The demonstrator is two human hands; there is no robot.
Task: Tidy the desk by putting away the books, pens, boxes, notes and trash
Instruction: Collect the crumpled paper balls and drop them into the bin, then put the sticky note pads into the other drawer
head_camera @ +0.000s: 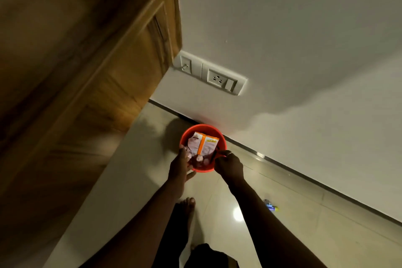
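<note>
A red plastic bin (205,127) stands on the tiled floor by the wall. Inside it an orange-and-white carton box (202,144) leans upright among crumpled paper scraps. My left hand (180,164) reaches over the bin's near left rim, fingers extended down toward the trash inside. At the near right rim, my right hand (228,164) curls its fingers round a thin dark and red object (219,153); what that object is cannot be made out.
A wooden desk side (121,76) rises at the left. A white wall with a switch and socket plate (219,79) stands behind the bin. A small blue-and-yellow item (270,205) lies on the floor at right. My bare foot (188,206) is near the bin.
</note>
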